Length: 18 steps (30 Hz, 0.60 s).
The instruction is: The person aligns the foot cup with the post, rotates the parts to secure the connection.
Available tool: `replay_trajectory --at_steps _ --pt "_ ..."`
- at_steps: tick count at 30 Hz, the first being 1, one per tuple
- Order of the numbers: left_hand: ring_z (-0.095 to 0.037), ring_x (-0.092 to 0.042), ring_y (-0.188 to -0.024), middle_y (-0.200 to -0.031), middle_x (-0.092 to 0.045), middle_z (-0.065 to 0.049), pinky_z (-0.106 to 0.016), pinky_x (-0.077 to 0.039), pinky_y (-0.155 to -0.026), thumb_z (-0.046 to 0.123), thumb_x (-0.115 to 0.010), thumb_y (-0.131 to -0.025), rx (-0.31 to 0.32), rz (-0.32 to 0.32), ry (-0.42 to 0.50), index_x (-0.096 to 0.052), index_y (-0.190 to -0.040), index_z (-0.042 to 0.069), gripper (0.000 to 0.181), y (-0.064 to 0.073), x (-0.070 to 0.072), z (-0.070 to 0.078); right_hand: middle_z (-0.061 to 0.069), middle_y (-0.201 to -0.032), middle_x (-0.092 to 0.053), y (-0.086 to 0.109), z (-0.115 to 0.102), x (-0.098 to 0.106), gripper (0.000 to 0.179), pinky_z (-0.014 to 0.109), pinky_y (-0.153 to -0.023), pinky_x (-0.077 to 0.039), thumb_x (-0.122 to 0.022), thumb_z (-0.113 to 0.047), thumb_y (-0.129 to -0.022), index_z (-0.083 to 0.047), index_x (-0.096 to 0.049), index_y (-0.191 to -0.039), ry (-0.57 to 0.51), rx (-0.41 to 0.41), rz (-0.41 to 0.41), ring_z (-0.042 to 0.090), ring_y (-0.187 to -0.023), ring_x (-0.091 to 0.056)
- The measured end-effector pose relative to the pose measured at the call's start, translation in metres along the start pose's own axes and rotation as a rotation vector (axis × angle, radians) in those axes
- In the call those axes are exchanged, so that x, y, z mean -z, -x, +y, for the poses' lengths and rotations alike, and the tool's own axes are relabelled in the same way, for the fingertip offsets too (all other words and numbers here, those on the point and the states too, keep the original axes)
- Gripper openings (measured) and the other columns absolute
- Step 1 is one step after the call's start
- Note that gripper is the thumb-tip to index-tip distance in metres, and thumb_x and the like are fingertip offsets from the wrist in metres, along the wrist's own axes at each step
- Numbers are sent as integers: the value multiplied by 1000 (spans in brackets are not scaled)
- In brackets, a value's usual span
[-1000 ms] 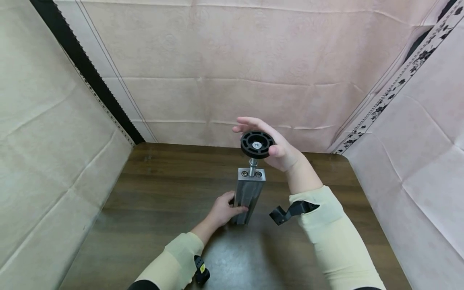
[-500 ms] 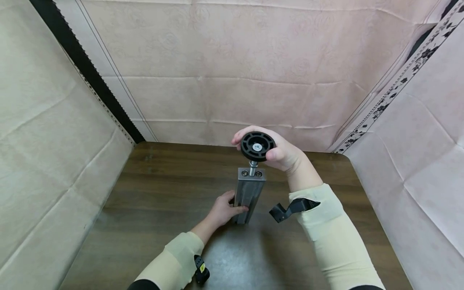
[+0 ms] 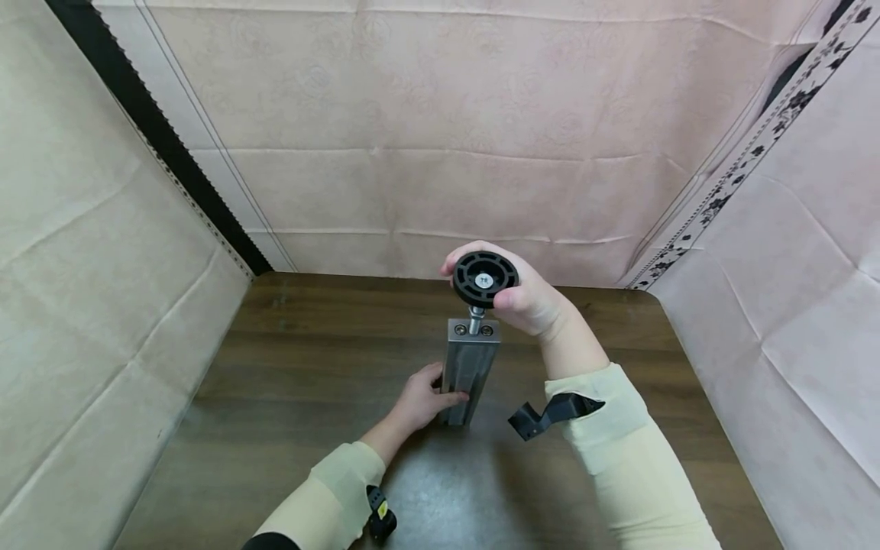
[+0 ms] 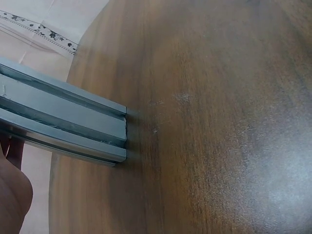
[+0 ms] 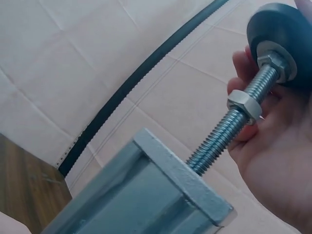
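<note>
A grooved aluminium profile (image 3: 470, 374) stands upright on the wooden table, its lower end meeting the wood in the left wrist view. My left hand (image 3: 419, 399) grips it low down, thumb across the near face. Out of its top plate, between two screws, rises a threaded rod (image 5: 214, 139) with a loose-looking hex nut (image 5: 245, 106) partway along. On the rod sits a round black levelling foot (image 3: 485, 279), its ribbed base facing up. Around the foot's rim curls my right hand (image 3: 532, 302), thumb on the near side and fingers on the far side.
The brown wooden table (image 3: 309, 351) reaches back to a pale cloth wall (image 3: 440, 114). More cloth hangs at left (image 3: 103, 290) and right (image 3: 791, 328). Each forearm wears a black wrist mount, the right one (image 3: 553, 415) jutting inward.
My right hand's fingers, raised and spread a second ago, have come down and curled around the foot's rim. The left hand and profile keep their place.
</note>
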<state>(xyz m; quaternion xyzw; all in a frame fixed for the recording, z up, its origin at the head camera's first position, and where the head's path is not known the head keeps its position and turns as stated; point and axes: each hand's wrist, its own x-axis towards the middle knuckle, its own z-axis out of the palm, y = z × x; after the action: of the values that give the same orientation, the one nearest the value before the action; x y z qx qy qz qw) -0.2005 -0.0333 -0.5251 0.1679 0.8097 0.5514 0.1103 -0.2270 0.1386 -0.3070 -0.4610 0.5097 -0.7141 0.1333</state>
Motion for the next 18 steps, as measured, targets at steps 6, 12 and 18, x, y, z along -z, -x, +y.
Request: replay_trajectory --at_steps 6,12,18 --pt "-20 -55 -107 -114 -61 0 -43 -46 -88 33 -76 -78 24 1 -2 -63 -116 18 43 -1 -1 -2 4 -112 -57 4 0 -8 54 22 -80 -42 -77 -40 -75 -12 -58 -116 25 54 79 13 -99 -50" --pt "-22 -55 -109 -114 -61 0 -44 -45 -89 36 -76 -77 43 5 -16 -63 -117 18 45 -2 -2 -1 3 -111 -56 7 -1 -15 55 21 -79 -41 -79 -41 -72 -14 -57 -115 59 59 170 11 -95 -50" --pt "-22 -54 -110 -116 -60 1 -45 -44 -90 38 -76 -77 66 4 -17 -62 -118 20 47 -2 -2 -1 2 -110 -56 10 -1 -18 56 21 -78 -42 -80 -41 -71 -15 -57 -114 98 38 234 11 -93 -50"
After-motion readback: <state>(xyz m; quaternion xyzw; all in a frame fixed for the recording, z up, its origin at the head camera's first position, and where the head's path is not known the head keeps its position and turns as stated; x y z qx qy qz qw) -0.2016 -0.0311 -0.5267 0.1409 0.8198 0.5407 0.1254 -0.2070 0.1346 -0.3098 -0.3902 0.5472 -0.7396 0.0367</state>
